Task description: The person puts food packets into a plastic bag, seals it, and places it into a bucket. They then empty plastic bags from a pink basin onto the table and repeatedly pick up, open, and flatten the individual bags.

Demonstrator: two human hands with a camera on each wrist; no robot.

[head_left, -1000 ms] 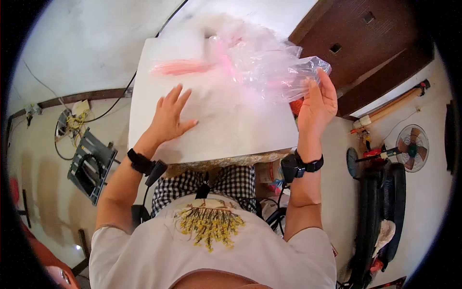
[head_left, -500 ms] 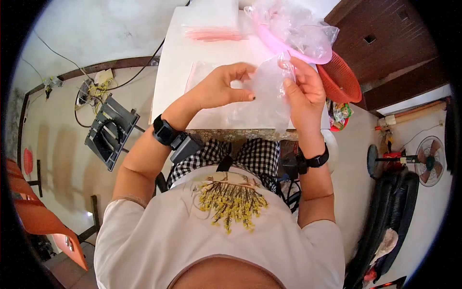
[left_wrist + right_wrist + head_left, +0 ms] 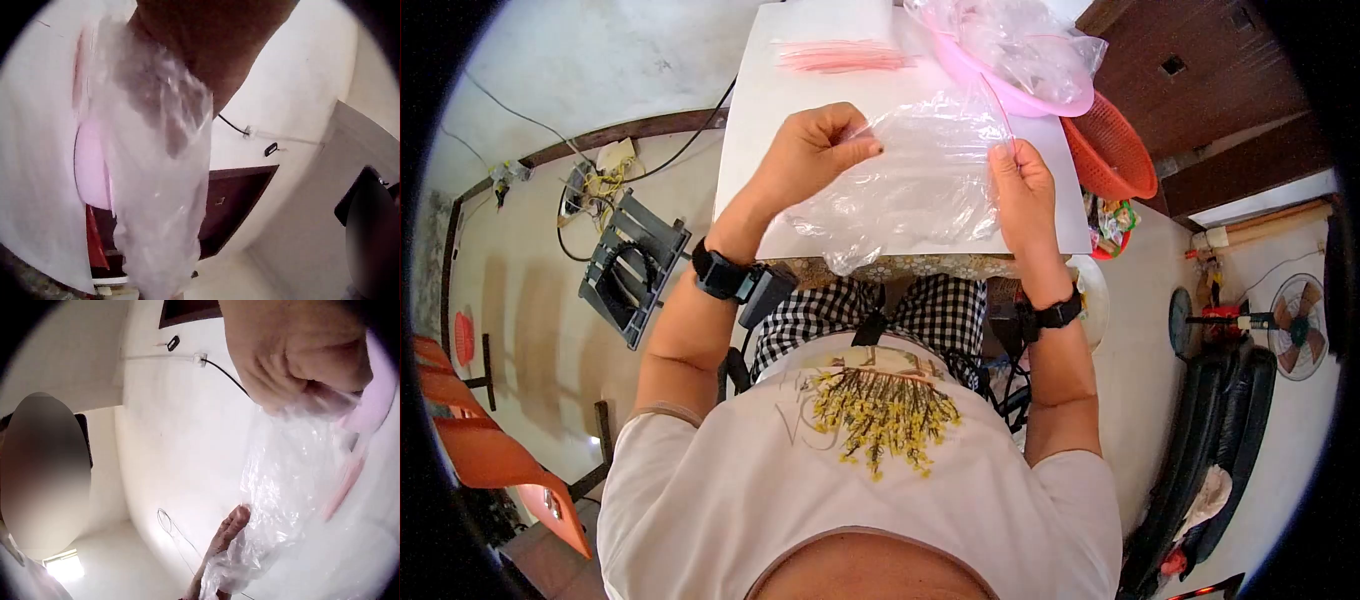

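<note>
White tabletop (image 3: 752,150), bare-walled room | clear crinkled plastic bag (image 3: 920,190) stretched just above it | left hand (image 3: 810,155) pinches one top corner, right hand (image 3: 1022,195) pinches the other | an even, gentle pull at both corners looks best for keeping it flat.

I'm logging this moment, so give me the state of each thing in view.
clear plastic bag, spread between both hands, crumpled
left hand, pinching the bag's edge
right hand, pinching the bag's edge
pink basin, on the table, filled with crumpled plastic
pink-striped bags, lying flat on the table
</note>
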